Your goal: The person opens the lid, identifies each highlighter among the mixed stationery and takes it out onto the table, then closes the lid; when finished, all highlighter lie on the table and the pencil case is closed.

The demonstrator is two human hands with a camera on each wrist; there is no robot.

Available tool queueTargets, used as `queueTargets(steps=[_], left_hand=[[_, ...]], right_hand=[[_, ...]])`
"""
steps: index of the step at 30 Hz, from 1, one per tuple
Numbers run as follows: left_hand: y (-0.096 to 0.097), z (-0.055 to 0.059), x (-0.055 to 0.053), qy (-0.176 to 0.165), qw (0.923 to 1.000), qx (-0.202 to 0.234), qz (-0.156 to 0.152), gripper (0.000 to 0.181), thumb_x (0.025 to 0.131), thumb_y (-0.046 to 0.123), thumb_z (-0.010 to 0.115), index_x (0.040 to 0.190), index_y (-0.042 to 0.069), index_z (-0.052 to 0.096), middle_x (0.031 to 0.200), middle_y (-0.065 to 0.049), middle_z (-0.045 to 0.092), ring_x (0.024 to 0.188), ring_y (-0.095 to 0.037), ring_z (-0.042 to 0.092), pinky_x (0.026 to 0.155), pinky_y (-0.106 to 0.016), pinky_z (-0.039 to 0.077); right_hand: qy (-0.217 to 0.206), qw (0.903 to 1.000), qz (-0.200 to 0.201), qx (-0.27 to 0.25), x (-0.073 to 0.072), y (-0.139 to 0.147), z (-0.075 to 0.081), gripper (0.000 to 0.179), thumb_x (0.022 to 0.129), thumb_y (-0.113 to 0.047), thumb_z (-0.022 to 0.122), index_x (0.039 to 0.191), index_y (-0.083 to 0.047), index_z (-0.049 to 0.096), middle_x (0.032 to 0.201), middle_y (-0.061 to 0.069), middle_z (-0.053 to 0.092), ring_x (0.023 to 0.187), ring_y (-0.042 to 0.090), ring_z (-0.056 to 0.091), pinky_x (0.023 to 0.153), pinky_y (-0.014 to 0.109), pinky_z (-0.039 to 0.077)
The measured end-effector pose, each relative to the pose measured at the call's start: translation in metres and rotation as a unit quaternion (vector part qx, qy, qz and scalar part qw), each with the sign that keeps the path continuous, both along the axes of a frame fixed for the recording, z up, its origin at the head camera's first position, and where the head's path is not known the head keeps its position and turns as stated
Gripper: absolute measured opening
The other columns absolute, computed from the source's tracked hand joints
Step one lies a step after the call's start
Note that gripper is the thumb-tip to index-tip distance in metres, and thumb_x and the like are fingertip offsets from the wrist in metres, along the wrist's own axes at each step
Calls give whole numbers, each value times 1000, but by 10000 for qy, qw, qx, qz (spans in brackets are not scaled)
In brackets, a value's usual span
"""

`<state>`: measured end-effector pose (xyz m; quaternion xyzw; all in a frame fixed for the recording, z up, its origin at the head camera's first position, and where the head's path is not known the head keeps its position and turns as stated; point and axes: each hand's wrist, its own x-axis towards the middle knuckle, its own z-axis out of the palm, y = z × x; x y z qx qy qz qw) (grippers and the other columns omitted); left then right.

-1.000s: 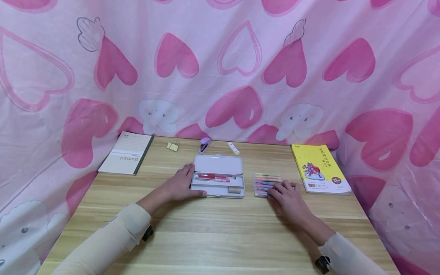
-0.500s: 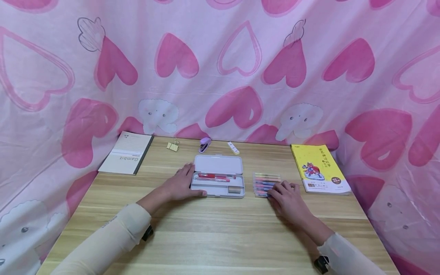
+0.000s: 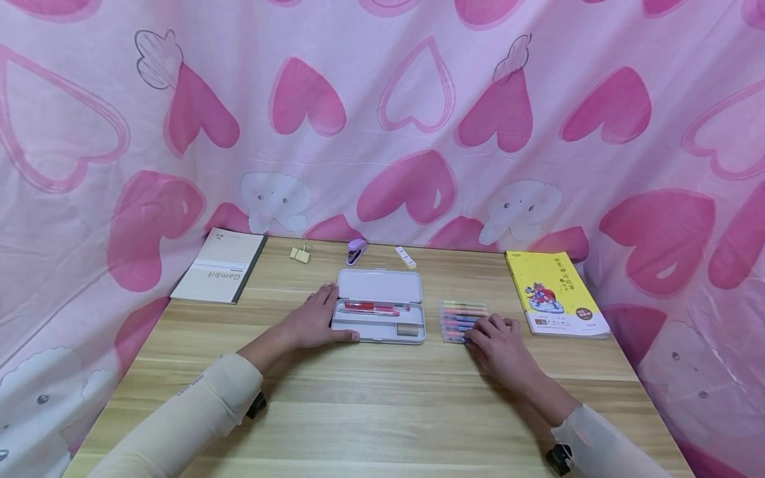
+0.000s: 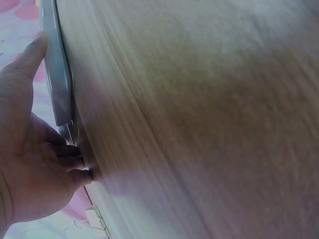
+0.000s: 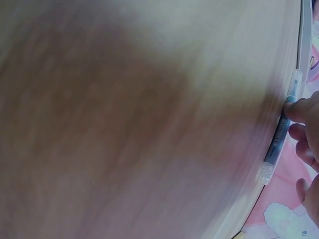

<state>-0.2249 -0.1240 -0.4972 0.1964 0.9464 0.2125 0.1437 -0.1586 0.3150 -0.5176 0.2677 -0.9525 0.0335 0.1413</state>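
An opened white pencil case (image 3: 364, 332) lies mid-table in the head view, its lid (image 3: 380, 286) folded back. Red pens (image 3: 370, 307) and a small brownish block (image 3: 408, 329) are inside. My left hand (image 3: 313, 320) holds the case's left end, thumb (image 4: 34, 52) along the front wall and fingers around the left side. To the right lies a clear pack of coloured markers (image 3: 457, 318). With my right hand (image 3: 502, 344) I grip its right end, fingers over the top. The right wrist view shows that thumb against the front marker (image 5: 276, 142).
Along the back stand a gold binder clip (image 3: 301, 253), a purple stapler (image 3: 356, 251) and a small white strip (image 3: 406, 257). A notebook (image 3: 215, 269) lies at the left edge, a yellow book (image 3: 556, 292) at the right. A pink heart-patterned curtain (image 3: 382, 166) surrounds the table.
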Motion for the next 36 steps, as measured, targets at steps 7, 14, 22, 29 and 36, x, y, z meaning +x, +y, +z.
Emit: queueTargets(steps=[7, 14, 22, 29, 36], left_hand=[[0, 0, 0, -6, 10000, -51, 4, 134, 91, 79, 74, 174, -7, 14, 182, -28, 19, 171, -46, 19, 140, -58, 21], [0, -1, -1, 3, 10000, -82, 9, 134, 91, 79, 74, 174, -7, 15, 182, -28, 20, 171, -46, 19, 140, -58, 21], [0, -2, -1, 14, 10000, -70, -15, 135, 90, 81, 73, 174, -7, 15, 182, -28, 19, 171, -46, 20, 140, -58, 22], [0, -1, -1, 16, 10000, -47, -12, 135, 90, 81, 73, 174, -6, 15, 182, -28, 19, 171, -46, 20, 140, -58, 22], [1, 0, 0, 26, 10000, -12, -8, 133, 90, 79, 74, 174, -6, 15, 182, -29, 21, 170, -46, 21, 139, -60, 23]], right_hand=[[52, 10000, 19, 9, 0, -1, 0, 20, 95, -21, 90, 113, -17, 83, 111, 4, 71, 108, 28, 56, 98, 61, 47], [163, 9998, 53, -28, 0, -1, -2, 20, 94, -21, 91, 111, -18, 83, 110, 4, 71, 106, 27, 56, 96, 60, 47], [86, 9999, 67, -108, 0, -2, -2, 20, 93, -21, 91, 112, -19, 84, 111, 4, 71, 108, 28, 56, 97, 61, 46], [62, 9999, 38, -98, -1, 0, -2, 21, 92, -22, 92, 111, -20, 84, 110, 3, 70, 108, 28, 55, 96, 60, 45], [77, 9998, 58, -160, -1, 0, -2, 19, 92, -23, 92, 109, -19, 83, 107, 2, 68, 106, 26, 54, 97, 60, 45]])
